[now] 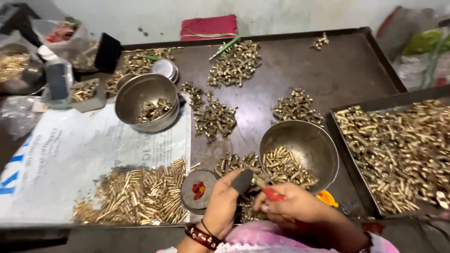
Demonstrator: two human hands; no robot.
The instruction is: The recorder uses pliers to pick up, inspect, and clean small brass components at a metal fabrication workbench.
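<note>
Your right hand closes its fingers around a red-handled tool, its tip aimed at a small brass piece pinched in your left hand, whose thumb wears a dark cap. Both hands sit at the tray's near edge, just beside the tilted steel bowl spilling brass parts. A small lid with red bits lies to the left.

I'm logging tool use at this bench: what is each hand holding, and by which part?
The right hand grips a small red-handled tool by its handle. What the left hand pinches cannot be told.
</note>
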